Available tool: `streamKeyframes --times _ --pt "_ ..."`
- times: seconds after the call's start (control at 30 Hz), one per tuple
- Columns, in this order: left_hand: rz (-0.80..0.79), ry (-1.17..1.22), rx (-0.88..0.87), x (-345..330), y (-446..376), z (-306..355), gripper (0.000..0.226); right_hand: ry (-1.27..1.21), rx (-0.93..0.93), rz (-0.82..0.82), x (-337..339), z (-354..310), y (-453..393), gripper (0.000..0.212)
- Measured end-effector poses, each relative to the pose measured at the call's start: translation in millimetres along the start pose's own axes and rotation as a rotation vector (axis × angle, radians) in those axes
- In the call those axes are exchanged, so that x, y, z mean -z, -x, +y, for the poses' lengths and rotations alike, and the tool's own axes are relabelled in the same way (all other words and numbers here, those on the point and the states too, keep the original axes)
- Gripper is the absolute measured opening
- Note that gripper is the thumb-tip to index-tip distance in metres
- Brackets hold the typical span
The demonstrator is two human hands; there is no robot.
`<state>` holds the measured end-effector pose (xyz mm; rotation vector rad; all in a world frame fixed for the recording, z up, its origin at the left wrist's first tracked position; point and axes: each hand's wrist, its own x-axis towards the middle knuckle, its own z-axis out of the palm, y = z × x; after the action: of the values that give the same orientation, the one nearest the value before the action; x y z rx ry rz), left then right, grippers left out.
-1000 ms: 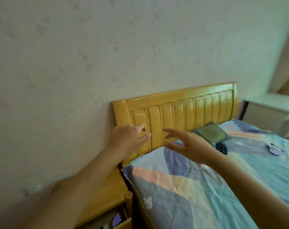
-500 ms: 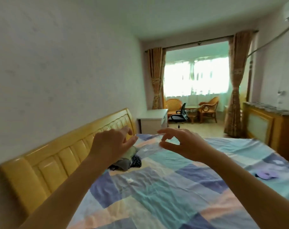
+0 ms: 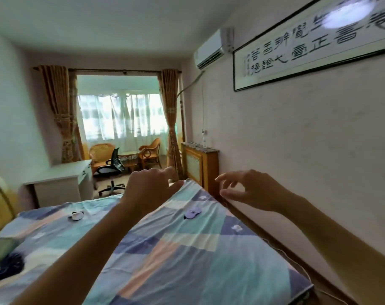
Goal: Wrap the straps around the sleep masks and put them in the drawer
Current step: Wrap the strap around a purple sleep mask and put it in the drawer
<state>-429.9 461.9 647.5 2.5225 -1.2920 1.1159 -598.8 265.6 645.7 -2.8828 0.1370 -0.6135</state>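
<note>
Above the patchwork pastel bedsheet (image 3: 165, 249), the left hand (image 3: 149, 190) and right hand (image 3: 251, 190) hang with fingers loosely spread, grasping nothing. Well apart on the sheet lie a flat lilac fabric sleep mask (image 3: 192, 213), between the forearms, and a white dark-edged sleep mask (image 3: 76, 215), left of the left arm.

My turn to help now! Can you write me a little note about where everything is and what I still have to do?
Left hand: empty, fingers loosely curled, raised over the bed.
Right hand: empty, fingers spread.
Purple sleep mask: lying on the sheet below the hands, untouched.
White sleep mask: further left on the sheet.
Drawer: out of sight.
Done: neither mask is put away.
Left: wrap both straps, then put both masks in the drawer.
</note>
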Motion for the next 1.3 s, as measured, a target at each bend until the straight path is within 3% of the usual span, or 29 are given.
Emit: streamKeyframes --times 0.37,0.63,1.03,1.3 --pt "-0.024 0.189 -0.198 -79.1 -186.1 288.9 0.044 0.171 -0.272 -0.057 121.9 290.7 100.1 0.028" --pt "-0.093 0.135 -0.138 -191.4 -307.1 371.1 0.045 0.152 -0.277 -0.034 127.8 465.9 39.8 0.027" --pt "-0.219 0.12 -0.085 -344.4 -502.2 515.4 0.046 0.201 -0.289 -0.125 145.6 721.5 -34.3 0.031" --pt "-0.292 0.092 0.074 -462.1 -592.7 586.3 0.044 0.15 -0.138 -0.18 112.9 914.9 -130.8 0.03"
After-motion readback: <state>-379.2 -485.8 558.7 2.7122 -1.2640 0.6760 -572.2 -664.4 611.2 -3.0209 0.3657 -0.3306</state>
